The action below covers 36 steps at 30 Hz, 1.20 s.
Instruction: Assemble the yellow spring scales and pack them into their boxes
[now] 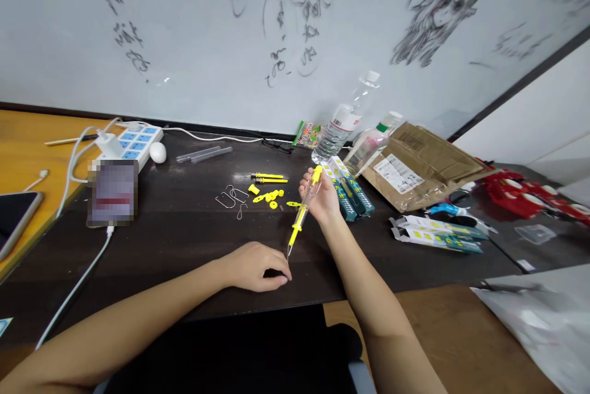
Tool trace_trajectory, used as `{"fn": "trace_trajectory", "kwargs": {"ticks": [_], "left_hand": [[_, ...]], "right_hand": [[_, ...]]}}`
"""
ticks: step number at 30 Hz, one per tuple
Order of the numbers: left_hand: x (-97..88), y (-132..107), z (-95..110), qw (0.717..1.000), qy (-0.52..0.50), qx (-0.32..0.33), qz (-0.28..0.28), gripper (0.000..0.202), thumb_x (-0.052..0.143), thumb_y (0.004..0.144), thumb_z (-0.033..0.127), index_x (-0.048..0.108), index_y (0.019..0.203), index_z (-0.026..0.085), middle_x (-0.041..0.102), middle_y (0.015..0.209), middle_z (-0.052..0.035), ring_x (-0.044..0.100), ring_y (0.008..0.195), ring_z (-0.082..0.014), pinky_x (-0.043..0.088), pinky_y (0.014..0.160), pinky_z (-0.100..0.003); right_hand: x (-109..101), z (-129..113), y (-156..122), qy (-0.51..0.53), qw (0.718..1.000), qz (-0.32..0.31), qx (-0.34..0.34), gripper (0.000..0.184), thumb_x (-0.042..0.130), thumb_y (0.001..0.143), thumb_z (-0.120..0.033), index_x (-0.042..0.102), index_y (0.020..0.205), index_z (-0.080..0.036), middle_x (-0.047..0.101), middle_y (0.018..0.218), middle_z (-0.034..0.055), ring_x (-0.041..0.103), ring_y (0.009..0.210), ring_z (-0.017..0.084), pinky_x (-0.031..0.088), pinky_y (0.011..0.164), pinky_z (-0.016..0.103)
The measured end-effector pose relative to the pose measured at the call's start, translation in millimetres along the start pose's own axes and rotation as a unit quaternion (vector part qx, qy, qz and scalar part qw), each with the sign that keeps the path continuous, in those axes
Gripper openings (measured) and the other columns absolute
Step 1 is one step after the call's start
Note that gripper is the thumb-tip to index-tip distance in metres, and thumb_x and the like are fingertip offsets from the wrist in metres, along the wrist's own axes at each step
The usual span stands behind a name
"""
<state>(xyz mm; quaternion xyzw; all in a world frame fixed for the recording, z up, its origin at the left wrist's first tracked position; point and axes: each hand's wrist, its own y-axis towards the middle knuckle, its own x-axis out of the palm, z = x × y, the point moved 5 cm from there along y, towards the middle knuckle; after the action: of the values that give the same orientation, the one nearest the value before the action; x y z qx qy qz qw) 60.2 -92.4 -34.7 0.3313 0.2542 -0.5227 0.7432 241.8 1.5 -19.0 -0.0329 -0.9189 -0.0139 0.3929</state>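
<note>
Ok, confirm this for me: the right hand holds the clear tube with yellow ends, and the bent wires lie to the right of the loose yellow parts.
Not quite: the bent wires lie to the left of the loose yellow parts, as the head view shows. The right hand does hold the tube.

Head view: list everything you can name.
whiteboard: one, white, back
desk: one, dark, centre
tool: one, yellow-clear, centre
rods: two, yellow, centre
small parts: several, yellow, centre
wires: several, silver, centre
tubes: several, clear, left
power strip: one, white, left
phones: two, dark, left
glasses: one, black, back
packet: one, green, back
bottles: two, clear, back
boxes: several, teal, right
package: one, brown, right
left hand: one, bare, front
right hand: one, bare, holding tool
</note>
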Motion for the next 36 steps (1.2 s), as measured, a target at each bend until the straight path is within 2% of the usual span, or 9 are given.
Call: {"fn": "trace_trajectory", "kwargs": {"ticks": [8, 15, 18, 23, 26, 29, 30, 33, 36], "left_hand": [[-3.0, -0.9, -4.9, 1.0, -0.002, -0.013, 0.016, 0.025, 0.051, 0.086, 0.027, 0.07, 0.101, 0.027, 0.071, 0.104, -0.001, 0.067, 0.09, -0.0155, 0.047, 0.079, -0.023], [-0.6, -1.5, -5.1, 1.0, -0.022, -0.015, 0.013, 0.028, 0.055, 0.084, 0.028, 0.068, 0.108, 0.029, 0.069, 0.114, -0.0006, 0.065, 0.101, -0.0171, 0.047, 0.088, -0.026], [-4.0, -1.9, -7.8, 0.999, -0.013, -0.026, 0.028, 0.028, 0.055, 0.083, 0.029, 0.068, 0.108, 0.03, 0.068, 0.115, -0.0007, 0.066, 0.099, -0.0168, 0.048, 0.084, -0.025], [-2.0, 0.6, -2.8, 0.999, -0.028, -0.012, 0.012, 0.023, 0.054, 0.084, 0.03, 0.071, 0.099, 0.026, 0.072, 0.103, -0.0015, 0.067, 0.087, -0.0155, 0.048, 0.076, -0.023], [-12.9, -1.2, -17.9, 0.987, -0.052, -0.102, 0.116, 0.024, 0.048, 0.087, 0.035, 0.067, 0.093, 0.022, 0.071, 0.099, -0.0028, 0.064, 0.07, -0.0126, 0.046, 0.064, -0.023], [-29.1, -11.3, -41.6, 0.932, -0.078, -0.225, 0.272, 0.027, 0.042, 0.09, 0.041, 0.056, 0.092, 0.019, 0.069, 0.087, -0.0022, 0.059, 0.062, -0.0117, 0.044, 0.062, -0.024], [-32.1, -13.6, -46.7, 0.919, -0.085, -0.245, 0.297, 0.027, 0.044, 0.089, 0.044, 0.053, 0.094, 0.019, 0.068, 0.087, -0.0019, 0.058, 0.063, -0.0121, 0.043, 0.063, -0.025], [-32.5, -12.2, -52.9, 0.923, -0.081, -0.271, 0.259, 0.031, 0.046, 0.087, 0.048, 0.05, 0.1, 0.02, 0.066, 0.081, 0.0008, 0.055, 0.061, -0.0128, 0.042, 0.062, -0.026], [-32.5, -8.1, -48.9, 0.943, -0.006, -0.26, 0.209, 0.032, 0.04, 0.09, 0.049, 0.056, 0.086, 0.021, 0.065, 0.073, 0.0009, 0.055, 0.066, -0.0155, 0.04, 0.066, -0.028]], "right_hand": [[2.2, 2.8, 0.0, -0.005, 1.0, -0.011, 0.009, 0.019, 0.047, 0.09, -0.037, 0.057, 0.083, -0.022, 0.057, 0.067, -0.0042, 0.055, 0.056, 0.008, 0.053, 0.058, 0.021], [0.7, 0.8, -1.3, -0.014, 1.0, 0.0, -0.011, 0.021, 0.045, 0.09, -0.038, 0.057, 0.082, -0.022, 0.057, 0.067, -0.004, 0.055, 0.056, 0.008, 0.053, 0.06, 0.02], [5.5, 7.9, -2.4, -0.022, 1.0, -0.02, 0.008, 0.02, 0.047, 0.09, -0.038, 0.057, 0.084, -0.022, 0.057, 0.068, -0.0041, 0.055, 0.057, 0.008, 0.054, 0.06, 0.021], [-1.4, -1.6, 0.6, -0.006, 0.999, -0.002, -0.033, 0.018, 0.048, 0.089, -0.037, 0.056, 0.081, -0.023, 0.057, 0.065, -0.0051, 0.055, 0.055, 0.008, 0.054, 0.061, 0.021], [3.8, 7.3, -0.9, 0.007, 1.0, -0.014, -0.019, 0.019, 0.046, 0.09, -0.036, 0.056, 0.082, -0.022, 0.059, 0.067, -0.0043, 0.057, 0.056, 0.009, 0.055, 0.067, 0.026], [21.5, 30.1, -8.1, -0.026, 0.998, -0.05, -0.001, 0.021, 0.047, 0.088, -0.041, 0.056, 0.084, -0.022, 0.063, 0.072, -0.0016, 0.063, 0.065, 0.014, 0.055, 0.075, 0.034], [27.8, 38.0, -11.4, -0.038, 0.997, -0.06, 0.003, 0.022, 0.048, 0.088, -0.043, 0.056, 0.085, -0.022, 0.065, 0.075, -0.0001, 0.064, 0.072, 0.016, 0.055, 0.076, 0.035], [41.5, 52.7, -20.4, -0.078, 0.994, -0.079, -0.013, 0.022, 0.045, 0.089, -0.043, 0.056, 0.088, -0.023, 0.069, 0.087, 0.0033, 0.065, 0.091, 0.02, 0.053, 0.08, 0.036], [45.2, 57.9, -24.6, -0.11, 0.989, -0.092, -0.026, 0.022, 0.04, 0.092, -0.041, 0.055, 0.091, -0.025, 0.07, 0.096, 0.0026, 0.062, 0.101, 0.018, 0.05, 0.086, 0.035]]}}
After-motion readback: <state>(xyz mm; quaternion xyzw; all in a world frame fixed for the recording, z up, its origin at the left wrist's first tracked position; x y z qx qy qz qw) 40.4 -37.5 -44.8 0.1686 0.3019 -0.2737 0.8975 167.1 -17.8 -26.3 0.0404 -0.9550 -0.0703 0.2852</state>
